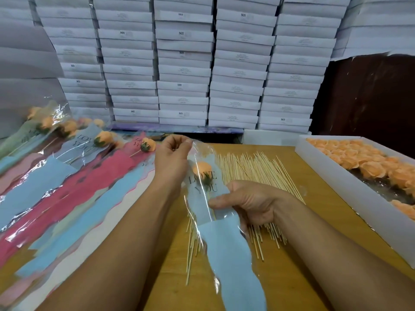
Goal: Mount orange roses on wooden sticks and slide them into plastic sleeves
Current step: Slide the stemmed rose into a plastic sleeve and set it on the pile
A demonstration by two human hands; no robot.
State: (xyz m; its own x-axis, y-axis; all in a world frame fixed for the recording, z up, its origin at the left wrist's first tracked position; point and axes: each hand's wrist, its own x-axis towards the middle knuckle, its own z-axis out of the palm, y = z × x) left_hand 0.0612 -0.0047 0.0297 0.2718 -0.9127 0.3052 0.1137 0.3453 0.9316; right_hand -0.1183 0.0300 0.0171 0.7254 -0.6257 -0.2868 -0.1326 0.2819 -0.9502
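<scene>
Around sleeve (203,198), curled fingers (221,202).

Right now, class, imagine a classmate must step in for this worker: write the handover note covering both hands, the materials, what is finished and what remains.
Left hand: pinches the top edge of the plastic sleeve.
Right hand: grips the sleeve's middle, around the stick.
The rose on its stick is already inside this sleeve, behind the "LOVE YOU" print.
Done: a row of sleeved roses lies on the left.
Left: a pile of loose sticks on the table, and a white tray of loose rose heads on the right.
Next, probably: lay this one with the finished row.
</scene>
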